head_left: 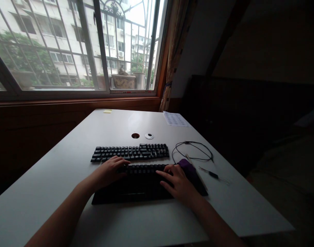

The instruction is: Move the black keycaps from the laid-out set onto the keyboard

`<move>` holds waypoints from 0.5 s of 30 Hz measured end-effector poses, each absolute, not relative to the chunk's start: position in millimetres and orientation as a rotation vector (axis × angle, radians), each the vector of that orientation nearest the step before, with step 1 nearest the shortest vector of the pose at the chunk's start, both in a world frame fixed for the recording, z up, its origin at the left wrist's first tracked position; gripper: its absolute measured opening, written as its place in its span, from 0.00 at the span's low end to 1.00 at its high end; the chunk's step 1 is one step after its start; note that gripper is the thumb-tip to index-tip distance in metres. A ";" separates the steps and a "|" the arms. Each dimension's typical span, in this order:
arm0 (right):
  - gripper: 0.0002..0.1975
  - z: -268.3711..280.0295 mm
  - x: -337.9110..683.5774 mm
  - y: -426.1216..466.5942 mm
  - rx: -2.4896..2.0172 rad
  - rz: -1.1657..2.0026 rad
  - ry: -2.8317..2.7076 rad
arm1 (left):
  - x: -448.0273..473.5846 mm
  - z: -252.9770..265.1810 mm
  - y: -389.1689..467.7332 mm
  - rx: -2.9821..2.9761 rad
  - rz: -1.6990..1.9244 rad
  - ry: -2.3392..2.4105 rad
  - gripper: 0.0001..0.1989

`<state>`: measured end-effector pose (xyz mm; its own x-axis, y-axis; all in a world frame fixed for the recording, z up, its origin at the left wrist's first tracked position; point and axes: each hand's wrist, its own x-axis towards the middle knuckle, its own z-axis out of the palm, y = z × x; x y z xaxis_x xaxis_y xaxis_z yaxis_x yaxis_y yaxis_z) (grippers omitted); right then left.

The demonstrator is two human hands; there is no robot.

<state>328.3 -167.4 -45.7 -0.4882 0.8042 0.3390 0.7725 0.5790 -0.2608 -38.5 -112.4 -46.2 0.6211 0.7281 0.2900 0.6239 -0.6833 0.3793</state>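
Observation:
A black keyboard (133, 192) lies in front of me on the white table, with a row of keycaps (143, 168) along its far side; much of its surface is too dark to make out. At its left end rests my left hand (112, 171), fingers stretched and thumb apart. My right hand (176, 180) is over the right part, fingers spread, the index fingertip at the keycap row. Behind the keyboard, several rows of loose black keycaps (115, 151) are laid out. A purple cloth (187, 166) sits just beyond my right hand.
A black cable (195, 158) loops at the right. Near it lies a small black-handled tool with wire ends (213, 175). Farther back are a round cover (149, 136), a table hole (135, 136), printed paper (175, 119) and a yellow note (107, 111). A barred window (102, 48) is ahead.

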 end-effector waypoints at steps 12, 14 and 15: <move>0.17 -47.2 330.2 -165.9 -1.264 0.146 -2.287 | -40.9 -45.8 -112.2 2.568 0.646 1.086 0.20; 0.16 -47.3 332.1 -164.7 -1.260 0.165 -2.239 | -40.0 -42.7 -112.2 2.554 0.655 1.092 0.20; 0.16 -47.3 333.3 -163.7 -1.254 0.177 -2.212 | -38.6 -40.2 -111.7 2.549 0.658 1.095 0.19</move>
